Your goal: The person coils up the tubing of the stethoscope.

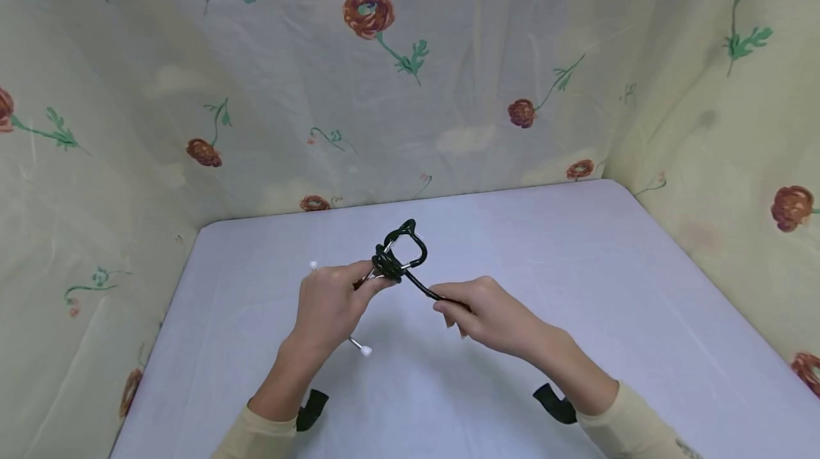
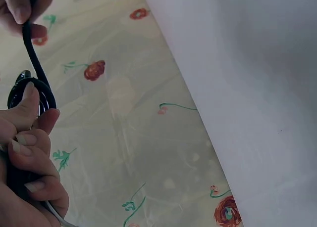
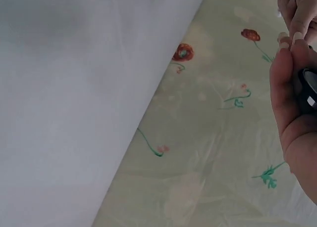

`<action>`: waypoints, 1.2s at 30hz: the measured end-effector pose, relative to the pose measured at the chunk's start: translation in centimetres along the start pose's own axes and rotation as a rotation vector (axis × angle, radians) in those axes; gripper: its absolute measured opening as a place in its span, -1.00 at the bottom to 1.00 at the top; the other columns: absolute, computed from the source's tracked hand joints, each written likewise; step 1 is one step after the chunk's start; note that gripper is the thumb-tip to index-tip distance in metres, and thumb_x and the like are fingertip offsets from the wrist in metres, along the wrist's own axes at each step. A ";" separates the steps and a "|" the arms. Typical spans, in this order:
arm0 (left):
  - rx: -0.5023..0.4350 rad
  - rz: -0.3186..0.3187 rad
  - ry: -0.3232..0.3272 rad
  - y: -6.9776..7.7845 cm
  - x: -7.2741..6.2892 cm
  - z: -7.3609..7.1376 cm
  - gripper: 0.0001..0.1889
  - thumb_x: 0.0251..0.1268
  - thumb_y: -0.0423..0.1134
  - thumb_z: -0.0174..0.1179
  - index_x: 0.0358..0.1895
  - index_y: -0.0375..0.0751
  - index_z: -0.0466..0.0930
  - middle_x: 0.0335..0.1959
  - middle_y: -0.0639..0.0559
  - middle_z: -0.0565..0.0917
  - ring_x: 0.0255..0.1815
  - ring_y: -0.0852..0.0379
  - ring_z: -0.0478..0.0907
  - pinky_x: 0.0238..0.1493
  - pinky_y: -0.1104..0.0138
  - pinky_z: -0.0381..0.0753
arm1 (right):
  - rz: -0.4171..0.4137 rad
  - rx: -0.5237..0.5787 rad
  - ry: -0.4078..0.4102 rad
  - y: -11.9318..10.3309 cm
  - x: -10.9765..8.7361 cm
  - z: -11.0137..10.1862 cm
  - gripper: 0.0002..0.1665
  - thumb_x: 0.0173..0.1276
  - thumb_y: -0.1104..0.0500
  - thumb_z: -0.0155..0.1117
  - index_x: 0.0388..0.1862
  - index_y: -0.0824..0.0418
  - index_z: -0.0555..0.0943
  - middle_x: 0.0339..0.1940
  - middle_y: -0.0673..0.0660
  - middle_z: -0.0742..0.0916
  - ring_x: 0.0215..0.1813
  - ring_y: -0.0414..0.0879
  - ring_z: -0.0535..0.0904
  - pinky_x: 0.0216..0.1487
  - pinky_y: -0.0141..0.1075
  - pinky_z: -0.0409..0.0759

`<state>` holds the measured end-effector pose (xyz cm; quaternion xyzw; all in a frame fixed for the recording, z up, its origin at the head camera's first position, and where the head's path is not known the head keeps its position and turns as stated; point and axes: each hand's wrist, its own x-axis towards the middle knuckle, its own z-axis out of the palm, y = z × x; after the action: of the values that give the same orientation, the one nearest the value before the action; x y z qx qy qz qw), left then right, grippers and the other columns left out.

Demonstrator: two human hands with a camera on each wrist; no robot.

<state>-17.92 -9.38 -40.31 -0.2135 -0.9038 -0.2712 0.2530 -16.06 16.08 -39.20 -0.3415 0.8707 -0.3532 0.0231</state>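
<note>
A black stethoscope (image 1: 389, 264) is held up above the table between both hands, its tubing wound in a knotted bundle with a loop standing out on top. My left hand (image 1: 329, 304) grips the bundle with thumb and fingers. White ear tips (image 1: 366, 351) on metal tubes stick out on both sides of that hand. The right hand (image 1: 496, 318) pinches a straight length of tubing (image 2: 32, 54) that runs out of the bundle. In the right wrist view, the round chest piece (image 3: 310, 86) lies against the right palm, partly cut off by the frame's edge.
A table with a white cloth (image 1: 512, 245) lies under the hands. Pale curtains (image 1: 448, 110) printed with red flowers hang behind it and along both sides. A curved black piece (image 1: 554, 404) sits at each wrist.
</note>
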 end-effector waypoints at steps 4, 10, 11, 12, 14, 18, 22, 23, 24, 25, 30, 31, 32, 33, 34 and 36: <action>0.055 -0.012 -0.011 0.1 -0.2 0.2 -0.81 0.08 0.11 0.40 -0.42 0.13 0.73 -0.86 0.28 0.27 -0.75 0.34 0.11 -0.67 0.42 0.03 | -0.028 -0.002 0.095 -0.4 -0.5 0.3 -0.74 0.45 0.31 0.20 0.06 0.18 0.65 -0.53 -0.09 0.67 -0.60 -0.42 0.42 -0.53 -0.44 0.49; 0.120 0.011 -0.077 0.7 -0.4 0.8 -0.77 0.13 0.16 0.35 -0.40 0.13 0.72 -0.84 0.28 0.28 -0.73 0.34 0.08 -0.68 0.43 -0.01 | -0.158 0.135 0.215 -0.8 -0.8 0.5 -0.74 0.34 0.46 0.23 -0.14 0.13 0.56 -0.52 -0.05 0.66 -0.57 -0.38 0.50 -0.52 -0.44 0.55; 0.121 0.014 -0.082 0.8 -0.4 0.9 -0.77 0.13 0.16 0.35 -0.39 0.13 0.72 -0.84 0.27 0.27 -0.73 0.34 0.07 -0.68 0.44 -0.02 | -0.186 0.159 0.229 -0.9 -0.8 0.6 -0.74 0.32 0.48 0.23 -0.17 0.15 0.57 -0.51 -0.02 0.67 -0.56 -0.36 0.53 -0.50 -0.43 0.58; 0.124 0.014 -0.086 0.9 -0.4 1.1 -0.76 0.13 0.16 0.35 -0.40 0.12 0.71 -0.83 0.27 0.28 -0.73 0.34 0.07 -0.68 0.44 -0.03 | -0.208 0.188 0.238 -0.9 -0.8 0.5 -0.73 0.31 0.50 0.23 -0.18 0.17 0.59 -0.49 0.02 0.69 -0.54 -0.34 0.56 -0.48 -0.42 0.60; 0.125 0.008 -0.090 1.1 -0.5 1.2 -0.77 0.12 0.16 0.35 -0.38 0.13 0.73 -0.83 0.28 0.28 -0.73 0.34 0.07 -0.68 0.44 -0.02 | -0.234 0.233 0.247 -1.0 -0.8 0.4 -0.70 0.30 0.55 0.19 -0.15 0.21 0.63 -0.45 0.08 0.72 -0.51 -0.29 0.62 -0.43 -0.39 0.64; 0.128 0.005 -0.090 1.4 -0.6 1.3 -0.78 0.12 0.15 0.35 -0.37 0.13 0.73 -0.82 0.30 0.32 -0.74 0.34 0.10 -0.69 0.45 0.01 | -0.225 0.354 0.223 -1.2 -0.9 0.1 -0.58 0.35 0.63 -0.01 -0.04 0.30 0.65 -0.40 0.19 0.76 -0.46 -0.16 0.68 -0.33 -0.30 0.69; 0.129 0.044 -0.074 1.7 -0.9 1.4 -0.75 0.15 0.14 0.34 -0.44 0.09 0.67 -0.83 0.29 0.31 -0.75 0.35 0.11 -0.69 0.45 -0.01 | -0.181 0.438 0.209 -1.2 -0.9 0.0 -0.60 0.45 0.57 -0.10 0.01 0.30 0.62 -0.34 0.19 0.77 -0.40 -0.10 0.71 -0.21 -0.24 0.70; 0.132 0.055 -0.071 1.7 -1.0 1.5 -0.74 0.15 0.14 0.34 -0.46 0.08 0.65 -0.83 0.28 0.31 -0.75 0.35 0.11 -0.69 0.45 -0.02 | -0.170 0.452 0.210 -1.2 -0.9 0.0 -0.64 0.48 0.54 -0.09 0.01 0.31 0.61 -0.33 0.19 0.77 -0.40 -0.10 0.71 -0.19 -0.23 0.70; 0.133 0.064 -0.071 1.8 -1.0 1.6 -0.73 0.15 0.14 0.34 -0.47 0.07 0.63 -0.83 0.28 0.31 -0.75 0.35 0.11 -0.69 0.45 -0.03 | -0.163 0.466 0.213 -1.1 -0.9 0.0 -0.67 0.49 0.52 -0.08 0.01 0.33 0.60 -0.33 0.20 0.77 -0.39 -0.09 0.72 -0.17 -0.22 0.70; 0.134 0.072 -0.071 1.9 -1.1 1.6 -0.72 0.16 0.14 0.33 -0.48 0.06 0.62 -0.83 0.27 0.33 -0.75 0.35 0.12 -0.69 0.46 -0.03 | -0.156 0.490 0.212 -1.1 -0.8 0.0 -0.69 0.50 0.50 -0.08 0.02 0.35 0.59 -0.32 0.21 0.77 -0.38 -0.08 0.73 -0.15 -0.21 0.70; 0.138 0.081 -0.090 2.4 -1.3 1.7 -0.76 0.19 0.10 0.33 -0.37 0.04 0.70 -0.80 0.27 0.48 -0.76 0.37 0.16 -0.69 0.48 0.02 | -0.152 0.646 0.159 -1.1 -0.6 -0.2 -0.74 0.54 0.43 -0.07 0.09 0.46 0.50 -0.19 0.38 0.76 -0.17 0.03 0.77 0.03 -0.12 0.68; 0.140 0.078 -0.095 2.5 -1.3 1.7 -0.77 0.20 0.09 0.33 -0.36 0.03 0.71 -0.79 0.26 0.51 -0.76 0.37 0.17 -0.69 0.48 0.03 | -0.146 0.672 0.140 -1.2 -0.7 -0.2 -0.75 0.54 0.42 -0.06 0.11 0.45 0.48 -0.14 0.40 0.75 -0.10 0.04 0.77 0.09 -0.12 0.66; 0.142 0.073 -0.100 2.5 -1.4 1.6 -0.77 0.20 0.08 0.34 -0.35 0.03 0.72 -0.78 0.26 0.52 -0.76 0.37 0.17 -0.69 0.48 0.03 | -0.144 0.690 0.123 -1.2 -0.7 -0.3 -0.74 0.54 0.41 -0.05 0.13 0.43 0.46 -0.09 0.42 0.74 -0.03 0.03 0.76 0.13 -0.13 0.64; 0.145 0.069 -0.103 2.6 -1.4 1.5 -0.77 0.20 0.08 0.34 -0.35 0.02 0.72 -0.78 0.26 0.52 -0.76 0.36 0.17 -0.69 0.48 0.03 | -0.139 0.704 0.109 -1.2 -0.7 -0.3 -0.74 0.54 0.40 -0.04 0.14 0.40 0.44 -0.04 0.44 0.74 0.03 0.03 0.75 0.17 -0.14 0.62; 0.146 0.066 -0.106 2.6 -1.5 1.5 -0.77 0.20 0.07 0.34 -0.36 0.02 0.72 -0.79 0.25 0.51 -0.76 0.36 0.17 -0.69 0.48 0.03 | -0.130 0.716 0.098 -1.3 -0.8 -0.3 -0.74 0.55 0.39 -0.03 0.15 0.37 0.43 0.00 0.44 0.73 0.08 0.01 0.73 0.20 -0.16 0.61; 0.151 0.066 -0.108 2.7 -1.6 1.3 -0.78 0.21 0.07 0.34 -0.37 0.02 0.71 -0.79 0.26 0.50 -0.77 0.36 0.16 -0.69 0.48 0.03 | -0.120 0.720 0.088 -1.4 -0.8 -0.2 -0.74 0.54 0.40 -0.03 0.15 0.37 0.41 0.04 0.45 0.71 0.12 -0.01 0.71 0.23 -0.18 0.59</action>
<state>-15.73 -6.89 -41.11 -0.2379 -0.9264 -0.1818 0.2284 -14.66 15.99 -38.33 -0.3465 0.6692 -0.6520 0.0835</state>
